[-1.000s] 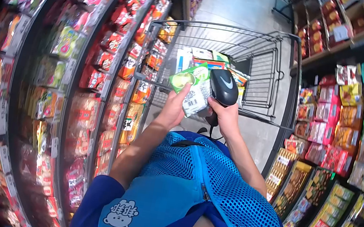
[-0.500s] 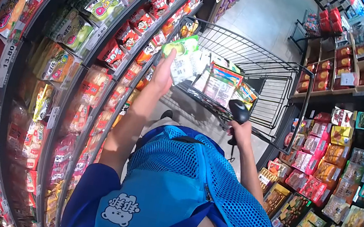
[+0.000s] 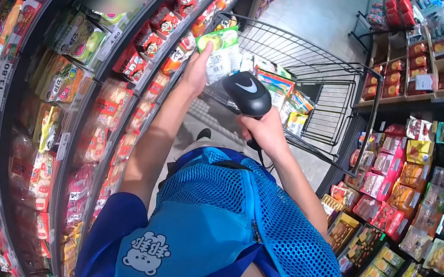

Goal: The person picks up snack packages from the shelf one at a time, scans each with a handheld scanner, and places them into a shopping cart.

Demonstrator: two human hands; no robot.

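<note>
My left hand [image 3: 197,73] grips a green and white snack packet [image 3: 220,50] by its left edge, its printed back facing up. In my right hand [image 3: 266,129] is a black barcode scanner [image 3: 246,93], its head raised and pointing toward the packet. The scanner head overlaps the packet's lower right side in this view. Behind both hands stands a black wire shopping cart [image 3: 307,50], with several packets [image 3: 274,81] lying in it near the scanner. A yellow packet [image 3: 296,123] shows at the cart's near side.
Curved shelves of bagged sweets [image 3: 148,38] with price tags [image 3: 1,84] rise close on my left. To the right, a packed snack display [image 3: 402,186] stands below wooden bins of red packages [image 3: 417,59]. Grey floor [image 3: 320,8] stretches beyond the cart.
My right hand has swung up and left, bringing the scanner from beside the cart's near edge to the packet. The left hand keeps the packet in nearly the same place, shifted slightly.
</note>
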